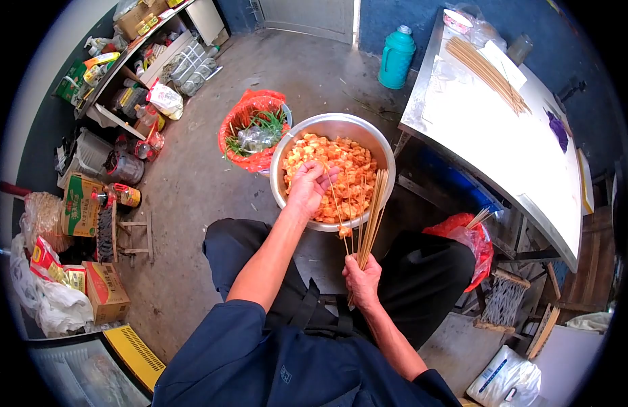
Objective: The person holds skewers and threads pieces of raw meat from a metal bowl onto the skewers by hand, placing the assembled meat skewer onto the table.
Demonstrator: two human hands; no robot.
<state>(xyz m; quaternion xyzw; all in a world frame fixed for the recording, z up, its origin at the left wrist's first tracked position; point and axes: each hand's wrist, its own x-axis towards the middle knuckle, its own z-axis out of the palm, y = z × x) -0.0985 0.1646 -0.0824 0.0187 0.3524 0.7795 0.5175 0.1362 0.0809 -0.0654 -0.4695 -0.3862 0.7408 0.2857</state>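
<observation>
A wide metal basin (386,146) holds many orange-coated chunks of what looks like marinated meat (351,152). Over its near left part, my left hand (308,192) has its fingers curled together by the upper end of a thin wooden skewer; what they pinch, if anything, is too small to make out. My right hand (362,279), in front of the basin's near rim, is closed round a bundle of wooden skewers (376,210) pointing upward. One skewer leans apart toward my left hand, with an orange chunk (343,231) low on it.
A red-bag-lined tub (236,115) of green stalks stands left of the basin. The white table (476,129) at right bears loose skewers (487,71). A teal thermos (397,57) stands behind. Another red bag (482,254) sits by my right knee. Shelves and boxes (105,292) line the left.
</observation>
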